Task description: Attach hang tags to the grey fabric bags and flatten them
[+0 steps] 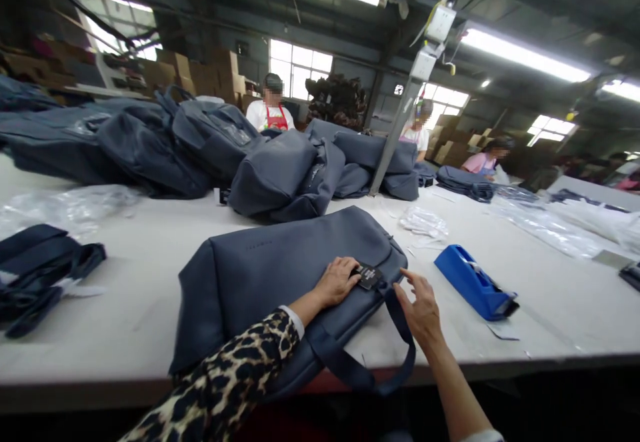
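A dark blue bag (280,275) lies flat on the white table (150,255) in front of me, its carry handle (390,355) hanging over the front edge. My left hand (337,281) rests on the bag with its fingers curled on a small black tag (369,275). Just right of the tag, my right hand (423,305) hovers with its fingers apart and the forefinger pointing toward the tag, close to the handle's base.
A blue tape dispenser (475,285) sits to the right. Several more blue bags (280,172) are piled behind, dark straps (40,269) lie at the left, and clear plastic wrap (545,225) at the right. Other people (270,109) work at the far side.
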The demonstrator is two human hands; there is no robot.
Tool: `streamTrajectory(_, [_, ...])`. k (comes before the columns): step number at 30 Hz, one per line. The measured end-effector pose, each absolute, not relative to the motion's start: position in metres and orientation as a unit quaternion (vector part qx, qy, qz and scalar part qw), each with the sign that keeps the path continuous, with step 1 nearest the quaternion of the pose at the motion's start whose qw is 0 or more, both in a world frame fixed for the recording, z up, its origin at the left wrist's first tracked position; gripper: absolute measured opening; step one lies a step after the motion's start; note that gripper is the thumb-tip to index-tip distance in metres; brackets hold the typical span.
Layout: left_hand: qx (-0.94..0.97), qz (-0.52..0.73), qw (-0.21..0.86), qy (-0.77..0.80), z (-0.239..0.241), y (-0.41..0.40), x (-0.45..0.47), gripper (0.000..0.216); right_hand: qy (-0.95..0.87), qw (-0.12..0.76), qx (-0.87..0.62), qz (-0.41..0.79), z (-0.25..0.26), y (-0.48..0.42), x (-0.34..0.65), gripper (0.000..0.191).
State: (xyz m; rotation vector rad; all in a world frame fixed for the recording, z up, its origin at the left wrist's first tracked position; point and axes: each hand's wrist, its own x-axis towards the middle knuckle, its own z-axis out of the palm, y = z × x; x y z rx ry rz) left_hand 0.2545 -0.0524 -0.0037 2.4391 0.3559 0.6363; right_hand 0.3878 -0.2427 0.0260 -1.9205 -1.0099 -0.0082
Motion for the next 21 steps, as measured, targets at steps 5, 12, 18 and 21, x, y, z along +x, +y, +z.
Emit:
streamTrajectory(5, [0.933,0.213,0.260,0.131,-0.006,-0.054,0.254,0.029,-0.355,0.500,-0.775,0.157,-0.011,-0.258,0.375,0.058])
streamTrajectory(12, [0.955,0.169,0.235,0.070,-0.005,-0.054,0.222,0.039,-0.350,0.538,-0.732,0.228,-0.022,-0.256,0.296,0.049])
streamTrajectory(18, [0.957,0.113,0.266,-0.023,0.001,-0.055,0.155,0.045,-0.329,0.611,-0.643,0.323,-0.029,-0.265,0.196,0.055])
streamTrajectory(21, [0.959,0.072,0.274,-0.029,0.007,-0.054,0.133,0.049,-0.310,0.660,-0.555,0.399,-0.018,-0.273,0.167,0.062])
